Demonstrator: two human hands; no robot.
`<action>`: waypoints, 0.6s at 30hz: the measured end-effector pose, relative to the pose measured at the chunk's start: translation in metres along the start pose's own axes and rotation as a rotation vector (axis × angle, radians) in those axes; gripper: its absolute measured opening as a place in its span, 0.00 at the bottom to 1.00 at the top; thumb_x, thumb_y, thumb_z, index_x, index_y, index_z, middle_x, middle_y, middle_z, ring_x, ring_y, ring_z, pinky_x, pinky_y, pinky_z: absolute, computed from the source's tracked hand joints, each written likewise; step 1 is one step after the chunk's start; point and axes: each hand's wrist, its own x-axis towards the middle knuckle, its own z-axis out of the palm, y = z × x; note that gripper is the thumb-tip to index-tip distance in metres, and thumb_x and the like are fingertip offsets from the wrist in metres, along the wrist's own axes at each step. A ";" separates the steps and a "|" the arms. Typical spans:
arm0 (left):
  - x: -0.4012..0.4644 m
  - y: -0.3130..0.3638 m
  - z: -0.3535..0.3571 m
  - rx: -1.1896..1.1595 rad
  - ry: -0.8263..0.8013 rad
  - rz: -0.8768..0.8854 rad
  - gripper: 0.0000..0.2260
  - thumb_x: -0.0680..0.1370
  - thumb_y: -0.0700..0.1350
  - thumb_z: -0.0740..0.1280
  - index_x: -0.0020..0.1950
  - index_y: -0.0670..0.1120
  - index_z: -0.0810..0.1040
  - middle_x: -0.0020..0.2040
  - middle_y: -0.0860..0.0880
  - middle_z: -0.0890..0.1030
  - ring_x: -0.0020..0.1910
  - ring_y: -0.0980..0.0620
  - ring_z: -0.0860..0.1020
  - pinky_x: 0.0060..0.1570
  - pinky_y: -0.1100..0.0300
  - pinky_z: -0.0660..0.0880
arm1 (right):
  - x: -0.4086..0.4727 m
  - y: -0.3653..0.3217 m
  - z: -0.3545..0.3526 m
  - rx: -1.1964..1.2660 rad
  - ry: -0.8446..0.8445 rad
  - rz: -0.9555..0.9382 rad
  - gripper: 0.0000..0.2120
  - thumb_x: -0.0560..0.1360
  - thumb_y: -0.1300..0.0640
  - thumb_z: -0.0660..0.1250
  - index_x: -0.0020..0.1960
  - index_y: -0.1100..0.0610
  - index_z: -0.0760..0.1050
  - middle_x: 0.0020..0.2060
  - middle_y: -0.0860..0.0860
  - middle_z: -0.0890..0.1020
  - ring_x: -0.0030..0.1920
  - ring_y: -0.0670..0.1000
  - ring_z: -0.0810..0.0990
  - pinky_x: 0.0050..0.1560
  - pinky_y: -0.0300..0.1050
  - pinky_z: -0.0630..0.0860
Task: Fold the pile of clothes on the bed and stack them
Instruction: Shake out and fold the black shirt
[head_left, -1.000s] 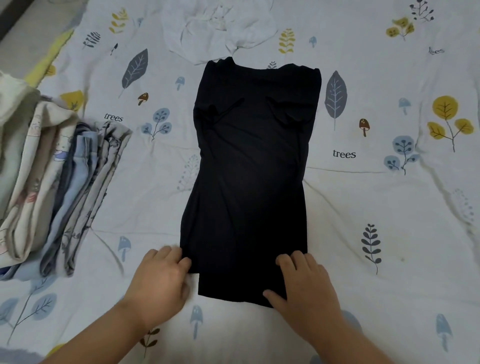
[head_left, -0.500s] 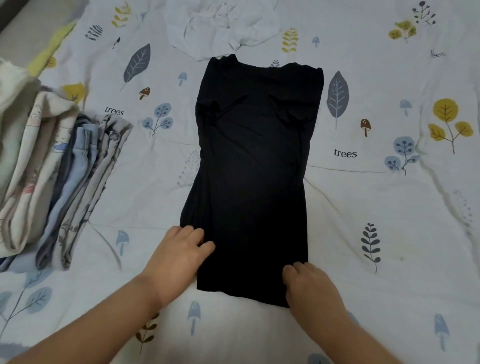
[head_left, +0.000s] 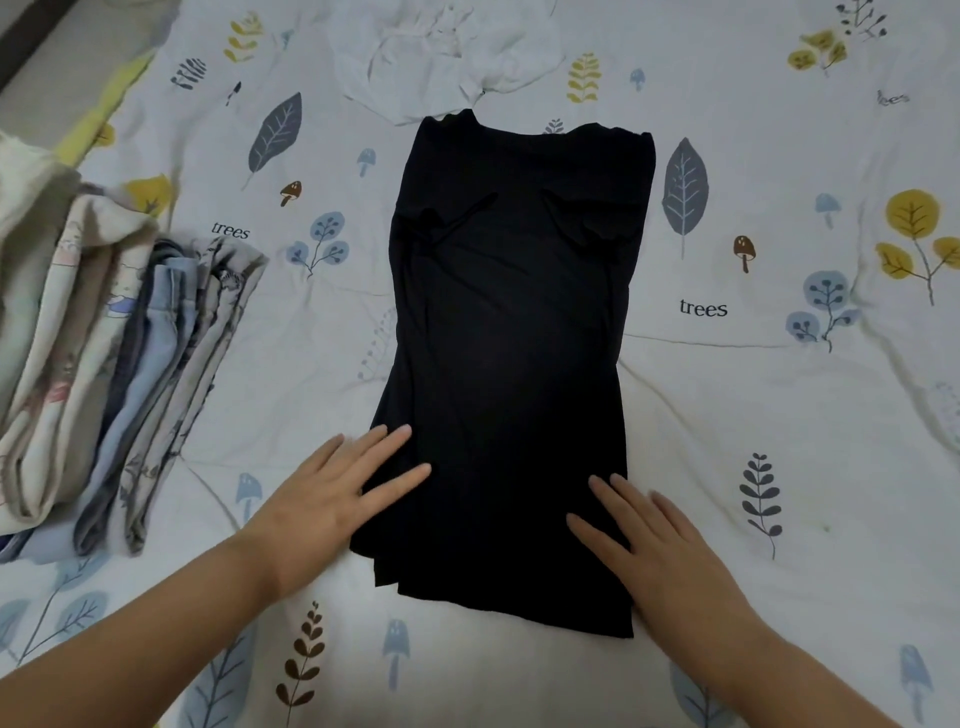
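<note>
Black shirt (head_left: 511, 364) flat mid-bed, long axis running away from the viewer, neckline far, hem near.

Left hand (head_left: 332, 499) and right hand (head_left: 660, 545) flat, fingers straight, pressing near corners; folded stack (head_left: 104, 374) at left.

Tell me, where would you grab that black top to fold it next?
Probably at the bottom hem of the black top, one corner in each hand, coming from the near edge. It lies flat and long with sleeves already tucked in, and the left hand and right hand rest flat beside those corners, so lifting the hem toward the collar halves it.
</note>
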 end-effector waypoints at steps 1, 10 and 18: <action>0.003 -0.001 0.003 0.027 -0.029 0.030 0.50 0.49 0.28 0.74 0.70 0.51 0.71 0.69 0.41 0.71 0.66 0.41 0.72 0.60 0.46 0.71 | 0.002 0.002 0.002 0.010 0.005 -0.016 0.44 0.41 0.68 0.78 0.58 0.52 0.80 0.60 0.59 0.78 0.60 0.60 0.77 0.54 0.57 0.76; 0.036 -0.017 0.010 -0.444 -0.115 0.072 0.23 0.64 0.35 0.67 0.56 0.55 0.81 0.71 0.60 0.63 0.75 0.55 0.47 0.74 0.50 0.54 | 0.044 -0.008 -0.013 0.312 0.104 0.063 0.23 0.47 0.68 0.80 0.38 0.51 0.83 0.49 0.51 0.84 0.54 0.56 0.82 0.54 0.46 0.77; 0.078 -0.040 -0.048 -1.491 0.028 -0.210 0.17 0.73 0.47 0.71 0.25 0.51 0.72 0.27 0.59 0.74 0.30 0.65 0.72 0.36 0.71 0.68 | 0.095 0.002 -0.065 1.192 0.137 0.549 0.29 0.70 0.79 0.57 0.40 0.45 0.81 0.40 0.48 0.84 0.43 0.46 0.82 0.43 0.32 0.76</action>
